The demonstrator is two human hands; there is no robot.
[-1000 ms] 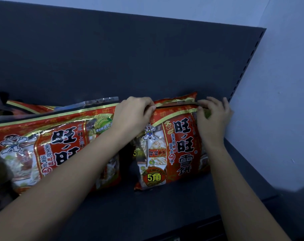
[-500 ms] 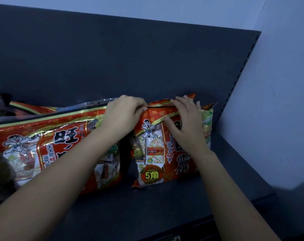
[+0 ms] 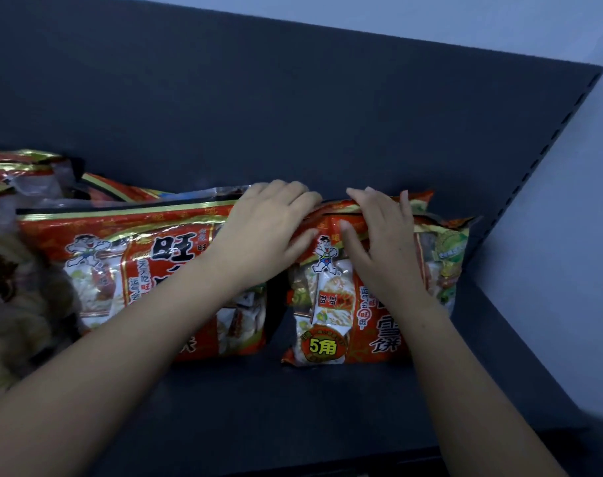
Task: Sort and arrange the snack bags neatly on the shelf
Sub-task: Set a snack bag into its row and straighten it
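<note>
- The right snack bag (image 3: 372,294), red with a yellow "5角" badge low on its front, stands on the shelf (image 3: 293,407) near the right end. It leans back against the dark back panel (image 3: 293,115).
- Your left grip (image 3: 265,232) holds the top left corner of this bag. The fingers are curled over the upper seam and the thumb presses on the front, so the seam is pinched between them.
- Your right grip (image 3: 382,242) is released. It lies flat on the upper front of the same bag, with the fingers straight and spread up to the top edge and the thumb beside the cartoon boy.
- The two grips are close to each other but do not touch.
- The left snack bag (image 3: 128,270) has the same red design but is wider. It stands just beside the right one with a narrow dark gap between them, and your left forearm crosses its right part.
- Behind the left bag more red and gold bags (image 3: 121,192) lie tilted against the panel, and another bag (image 3: 18,166) shows at the far left.
- A blurred brownish shape (image 3: 11,304) is at the left edge of the view. I cannot tell what it is.
- A row of small holes (image 3: 551,139) runs along the right edge of the panel, and a pale wall (image 3: 568,235) is beyond it.
</note>
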